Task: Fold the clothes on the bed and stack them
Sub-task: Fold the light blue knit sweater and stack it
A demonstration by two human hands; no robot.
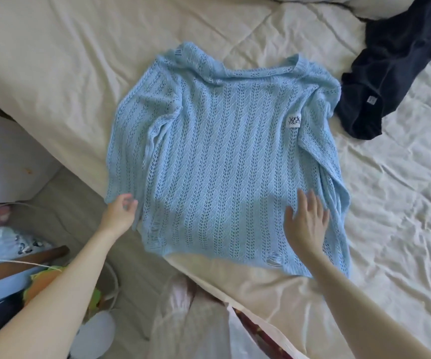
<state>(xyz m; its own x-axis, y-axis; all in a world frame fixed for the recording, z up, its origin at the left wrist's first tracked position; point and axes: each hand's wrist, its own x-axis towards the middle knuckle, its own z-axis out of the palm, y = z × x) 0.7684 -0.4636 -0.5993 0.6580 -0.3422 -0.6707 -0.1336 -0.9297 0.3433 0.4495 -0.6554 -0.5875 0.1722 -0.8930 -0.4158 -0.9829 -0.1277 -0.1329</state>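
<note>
Left hand is pinching the blue knit sweater by its hem corner while the right hand is pressing flat beside it. Sweater's still lying unfolded, and the dark garment is sitting crumpled well beyond both grips, so nothing's stacked yet.

bare cream bed left of blue sweater, dark garment crowding its upper right

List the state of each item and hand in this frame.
Blue sweater: spread flat on the bed, sleeves folded in, not yet folded up.
Dark garment: crumpled, unfolded, beside the sweater.
Left hand: pinches the sweater's lower left edge.
Right hand: fingers straight, resting flat on the sweater's lower right.
Bed sheet: wrinkled.
</note>
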